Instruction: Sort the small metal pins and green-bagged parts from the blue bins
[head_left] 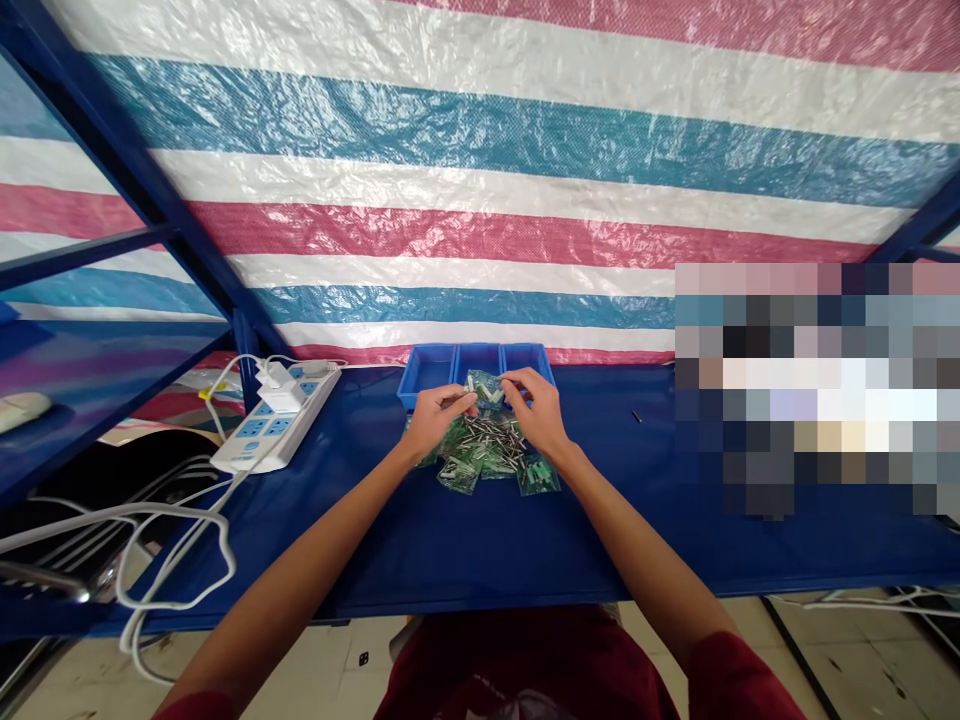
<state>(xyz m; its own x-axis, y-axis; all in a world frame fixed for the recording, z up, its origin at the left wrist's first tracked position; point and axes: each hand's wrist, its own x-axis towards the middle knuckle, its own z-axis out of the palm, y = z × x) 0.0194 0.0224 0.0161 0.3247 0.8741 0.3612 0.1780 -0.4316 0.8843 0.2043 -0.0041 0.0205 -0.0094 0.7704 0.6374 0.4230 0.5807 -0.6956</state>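
Note:
Between my two hands is a small clear plastic bag point(486, 388) with pale green and whitish pieces inside. My left hand point(437, 415) is closed on the bag's left side, thumb and fingers pinched together. On the bag's right edge my right hand point(536, 408) pinches with thumb and forefinger. Below them on the blue table lies a pile of small metal screw-like pins point(491, 440). Around the pile are several more small bags, one at the front point(460, 474) and another at the right point(538, 476). Just behind my hands stand joined blue bins point(430, 362), partly hidden by them.
A white power strip point(259, 440) with a plugged-in charger point(280, 387) and loose white cables point(180, 535) lies at the left. One dark pin point(637, 416) rests apart on the table point(480, 560). Striped sheeting point(480, 180) hangs behind; the right side is pixelated.

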